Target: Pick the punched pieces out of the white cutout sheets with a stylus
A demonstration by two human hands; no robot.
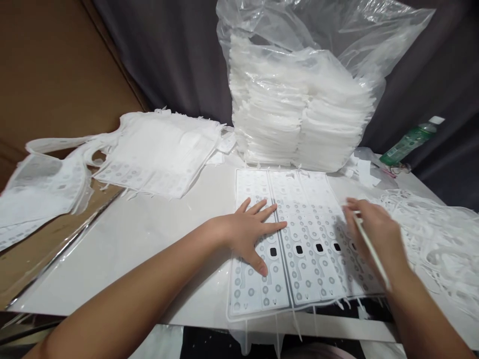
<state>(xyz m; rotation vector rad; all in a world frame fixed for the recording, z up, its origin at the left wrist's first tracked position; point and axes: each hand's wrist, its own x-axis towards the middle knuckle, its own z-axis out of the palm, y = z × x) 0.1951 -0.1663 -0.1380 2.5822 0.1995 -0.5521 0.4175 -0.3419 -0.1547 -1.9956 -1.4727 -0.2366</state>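
A white sheet printed with grey circles and black squares (307, 279) lies on the table, thin strips dangling from its near edge. Across its left part my left hand (250, 237) rests flat, fingers spread. Over the sheet's right edge is my right hand (377, 232), somewhat blurred, its fingers closed around a thin pale stick-like tool (372, 249). The tool slants back toward the wrist; its working end is hidden by the fingers. To the right of this hand lies a tangled heap of white trimmed strips (434, 244).
A clear plastic bag (269, 109) packed with stacked white sheets stands behind. More printed sheets (157, 149) are piled at the left, with cut-out remnants (45, 184) beside them. A green bottle (409, 142) leans at the back right. The white tabletop (112, 249) borders brown cardboard at left.
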